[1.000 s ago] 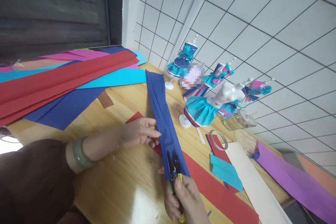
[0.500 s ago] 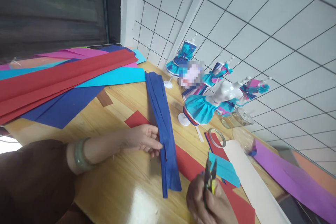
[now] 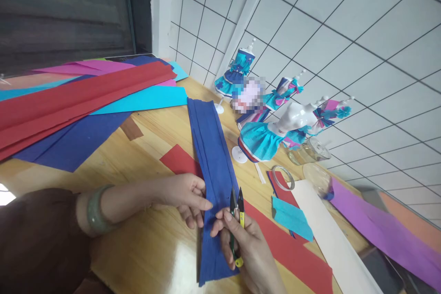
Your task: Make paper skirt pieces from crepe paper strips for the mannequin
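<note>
A long strip of dark blue crepe paper (image 3: pixel 215 147) with lengthwise folds lies in front of me, over a red paper strip (image 3: pixel 289 243). My left hand (image 3: pixel 193 197), with a green bangle on its wrist, has its thumb on the blue strip's left edge and its fingers curled beside and under that edge. My right hand (image 3: pixel 250 241) is closed round thread snips (image 3: pixel 237 225) with yellow and dark handles, blades pointing away from me. The thumb and fingertips of this hand are at the blue paper's surface, close to my left thumb.
Stacked coloured papers (image 3: pixel 86 96) lie at the left. Small dress forms in paper outfits, one with a turquoise skirt (image 3: pixel 260 140), stand at the back. To the right are a tape roll (image 3: pixel 292 183), a turquoise piece (image 3: pixel 292 217), a white strip (image 3: pixel 330 234), a jar (image 3: pixel 306 152) and purple paper (image 3: pixel 382 229).
My right hand has moved left and up with the snips, onto the blue crepe paper. The blue strip now lies wider and more spread out. My left hand stays at its left edge.
</note>
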A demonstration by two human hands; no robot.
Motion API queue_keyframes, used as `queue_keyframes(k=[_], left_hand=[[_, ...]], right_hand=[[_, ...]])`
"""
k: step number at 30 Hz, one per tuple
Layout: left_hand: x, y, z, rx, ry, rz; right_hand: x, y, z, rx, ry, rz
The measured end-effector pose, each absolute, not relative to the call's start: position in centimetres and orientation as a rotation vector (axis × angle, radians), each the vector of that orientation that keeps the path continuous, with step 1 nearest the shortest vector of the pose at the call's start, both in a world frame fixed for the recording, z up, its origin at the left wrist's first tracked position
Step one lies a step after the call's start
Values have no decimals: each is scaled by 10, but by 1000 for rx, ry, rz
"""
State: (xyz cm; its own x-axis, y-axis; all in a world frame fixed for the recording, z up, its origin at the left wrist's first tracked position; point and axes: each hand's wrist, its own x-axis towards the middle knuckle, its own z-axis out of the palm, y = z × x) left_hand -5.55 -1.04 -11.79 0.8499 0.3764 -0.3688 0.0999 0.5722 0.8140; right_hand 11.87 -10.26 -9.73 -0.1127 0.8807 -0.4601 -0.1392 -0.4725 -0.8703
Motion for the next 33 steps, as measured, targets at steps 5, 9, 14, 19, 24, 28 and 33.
queue_keyframes(k=[5,9,14,19,24,28,33], left_hand=[[-56,-10,-113,971,641,248],[-55,-9,-108,989,666,264],[-57,-7,-111,1008,661,279],[-59,-6,-114,1003,648,326],[-57,-7,-114,894,604,350],[-56,-7,-115,849,596,366],[-54,-6,-116,835,589,398]], right_hand=[[120,-106,-99,-1487,-909,1716],[121,-109,-97,-1516,-779,1822],[122,-115,-86,-1419,-681,1968],[121,-124,-73,-1496,-878,1927],[120,-126,-68,-1651,-927,1876],[122,-124,-71,-1684,-907,1870],[124,-122,-78,-1770,-923,1798]])
